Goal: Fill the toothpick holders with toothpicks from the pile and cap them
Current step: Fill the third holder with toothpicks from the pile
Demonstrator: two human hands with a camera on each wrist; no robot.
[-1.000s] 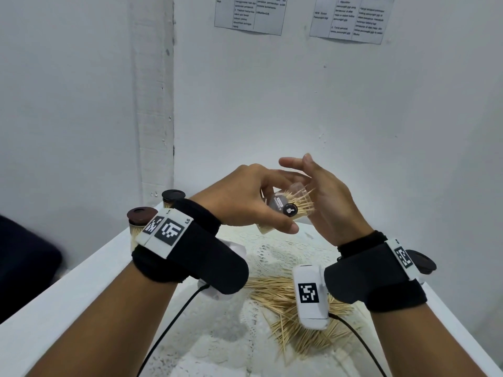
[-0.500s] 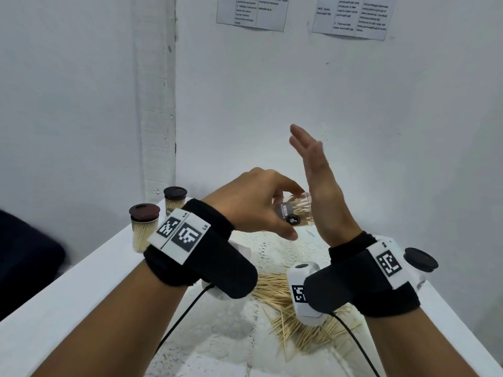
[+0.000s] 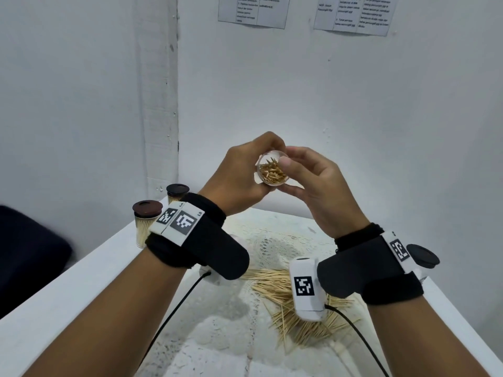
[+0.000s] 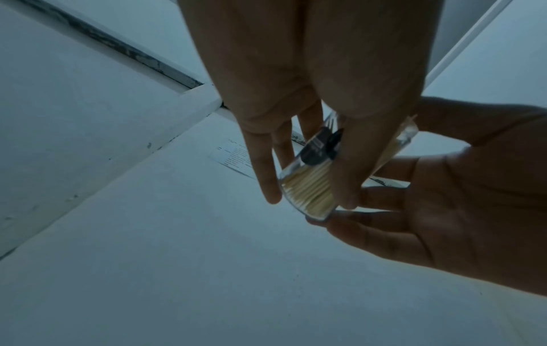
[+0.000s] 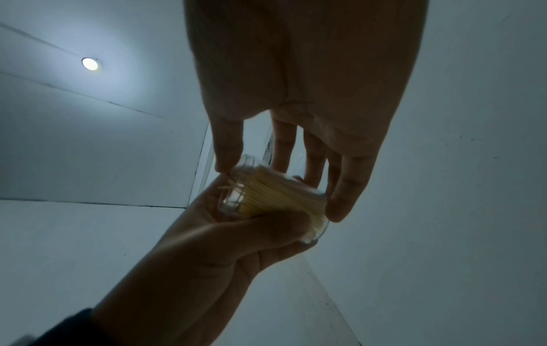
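Working partway through the filling: two capped holders (image 3: 147, 223) already standing full at the far left of the table (image 3: 68, 289), beyond the pile of toothpicks (image 3: 294, 308). Still lying loose by the table's right edge, past the pile, one dark cap (image 3: 423, 259), presumably meant for the holder in hand.

Holding a clear open holder (image 3: 272, 171) up in the air above the pile, mouth tilted toward the head camera. Left hand (image 3: 239, 178) curling fingers and thumb round its wall; right hand (image 3: 315, 191) also gripping it, thumb (image 3: 285, 161) pressing at the rim, fingers cupping the base in the left wrist view. Packing the holder fairly full of toothpicks, tips showing inside the mouth; probably one or two poking past the rim in the right wrist view, though dim there and hard to confirm.

Remaining, judging by this: settling the sticks level, fetching the loose cap, closing this holder, with plenty of toothpicks left in the pile.
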